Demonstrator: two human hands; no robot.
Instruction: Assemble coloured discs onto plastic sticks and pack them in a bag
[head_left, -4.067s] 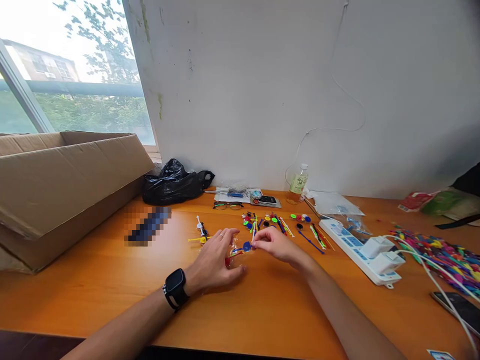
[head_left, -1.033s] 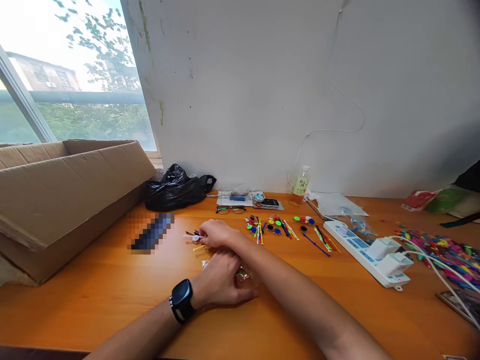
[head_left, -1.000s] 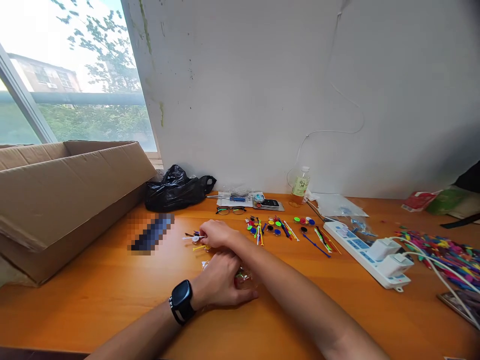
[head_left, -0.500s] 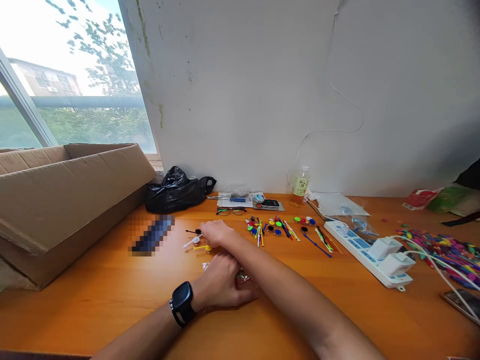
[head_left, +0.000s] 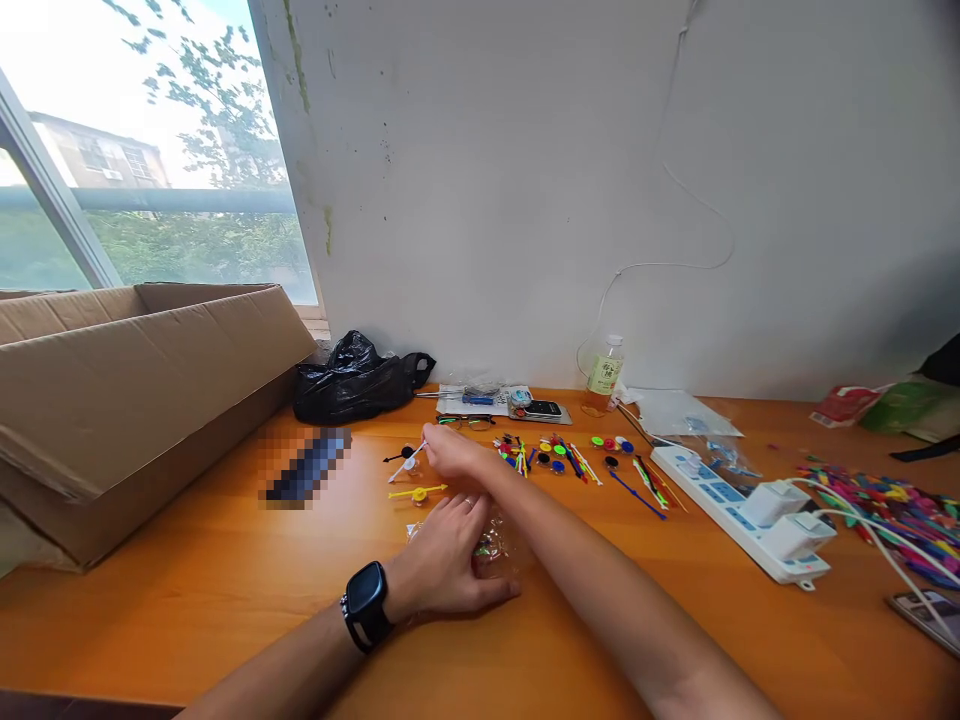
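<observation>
My left hand (head_left: pixel 450 560), with a black watch on its wrist, lies palm down with thumb spread on a clear plastic bag (head_left: pixel 491 545) holding small coloured pieces. Crossing above it, my right hand (head_left: pixel 454 452) has its fingers pinched at the upper end of a white arrow (head_left: pixel 405 470); the fingertips are partly hidden. That arrow sits on a clear-white round base. Beside it lie a black arrow spinner (head_left: pixel 406 453) and, nearer my left hand, a yellow arrow spinner (head_left: pixel 419 495).
Loose coloured discs (head_left: pixel 559 452) and arrows (head_left: pixel 520 458) lie to the right. Farther along are a power strip (head_left: pixel 720 500) with plugs and a pile of colourful pieces (head_left: pixel 885 510). A drink bottle (head_left: pixel 604 378), glasses (head_left: pixel 465 422), black bag (head_left: pixel 360 385) and cardboard box (head_left: pixel 150 390) stand behind and left.
My right hand has shifted slightly right and up, uncovering the full yellow arrow. The white arrow now points more steeply towards my fingers. My left hand stays on the bag.
</observation>
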